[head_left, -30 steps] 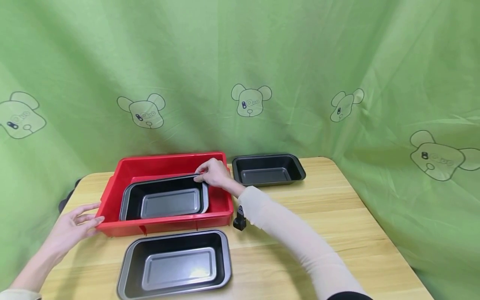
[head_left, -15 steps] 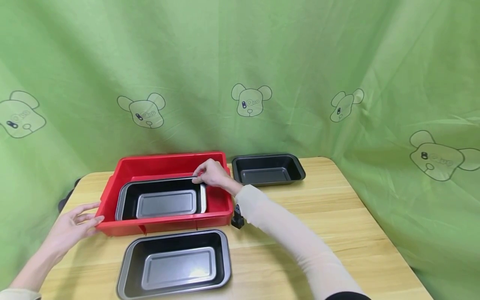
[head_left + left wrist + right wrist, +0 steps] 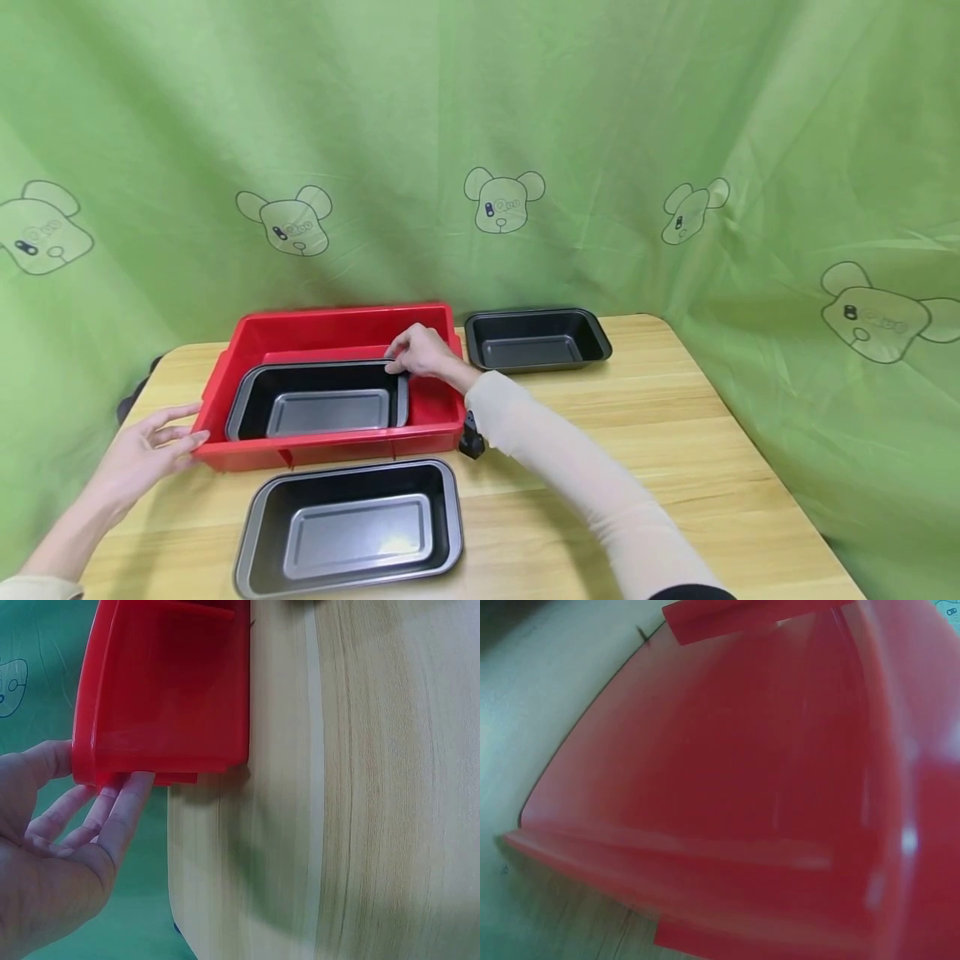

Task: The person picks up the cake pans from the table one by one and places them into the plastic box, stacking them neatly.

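A dark loaf pan (image 3: 330, 412) sits inside the red plastic bin (image 3: 337, 450), in its front part. My right hand (image 3: 422, 350) pinches the pan's rim near its back right corner. At the bin's left end, my left hand (image 3: 153, 446) holds the rim by the front corner. In the left wrist view, the thumb of the left hand (image 3: 64, 847) lies at the rim and the other fingers reach under its edge. The right wrist view has only the red bin's outer wall (image 3: 727, 765) up close; the right hand is out of that view.
A second loaf pan (image 3: 255, 542) lies on the wooden table (image 3: 637, 433) in front of the bin. Another dark loaf pan (image 3: 536, 367) stands at the back, to the right of the bin. A green curtain (image 3: 585, 100) hangs behind and beside the table.
The pan in the bin has shifted left and slightly toward the front, with my right hand moving along a little. The left hand has stayed at the bin's corner.
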Tool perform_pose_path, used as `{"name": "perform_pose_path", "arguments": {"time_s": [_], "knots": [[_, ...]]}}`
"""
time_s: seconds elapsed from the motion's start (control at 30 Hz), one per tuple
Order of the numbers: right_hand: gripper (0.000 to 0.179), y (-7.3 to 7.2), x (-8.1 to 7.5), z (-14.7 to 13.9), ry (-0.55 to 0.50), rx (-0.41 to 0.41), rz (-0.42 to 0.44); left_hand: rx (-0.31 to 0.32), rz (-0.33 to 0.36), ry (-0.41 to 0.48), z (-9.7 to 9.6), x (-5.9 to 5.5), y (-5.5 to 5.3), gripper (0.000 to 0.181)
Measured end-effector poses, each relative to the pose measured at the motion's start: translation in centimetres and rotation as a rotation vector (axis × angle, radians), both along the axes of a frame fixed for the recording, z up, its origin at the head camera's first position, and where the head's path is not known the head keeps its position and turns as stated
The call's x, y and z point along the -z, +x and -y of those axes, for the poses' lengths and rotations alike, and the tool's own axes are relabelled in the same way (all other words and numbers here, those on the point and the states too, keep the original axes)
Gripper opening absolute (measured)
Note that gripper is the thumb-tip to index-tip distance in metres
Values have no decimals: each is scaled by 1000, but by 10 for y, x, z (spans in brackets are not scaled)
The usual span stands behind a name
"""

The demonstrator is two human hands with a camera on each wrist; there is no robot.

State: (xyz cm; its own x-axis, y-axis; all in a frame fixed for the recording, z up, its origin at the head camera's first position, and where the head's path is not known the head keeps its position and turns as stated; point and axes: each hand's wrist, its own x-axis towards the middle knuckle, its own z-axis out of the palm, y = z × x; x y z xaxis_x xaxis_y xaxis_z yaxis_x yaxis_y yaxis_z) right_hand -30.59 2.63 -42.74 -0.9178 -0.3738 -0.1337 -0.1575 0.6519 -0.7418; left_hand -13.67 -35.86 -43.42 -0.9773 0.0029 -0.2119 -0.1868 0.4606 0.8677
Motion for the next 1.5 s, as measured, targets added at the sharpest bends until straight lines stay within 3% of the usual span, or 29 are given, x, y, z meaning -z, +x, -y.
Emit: {"name": "perform_pose_path", "arguments": {"time_s": [0.23,0.43,0.73,1.1,1.5], "knots": [[26,3,-4,-3,24,-18,-12,-1,-11,0,0,1,-1,64],[30,4,-8,-6,25,-17,-74,0,-20,22,1,2,-1,59],[34,16,-33,-26,-82,-54,-69,-1,-27,34,1,1,-1,56],[35,41,-54,-54,-119,-30,-57,6,-20,9,2,3,-1,64],[33,77,-60,-84,-185,-48,-13,3,-20,11,1,2,-1,64]]}}
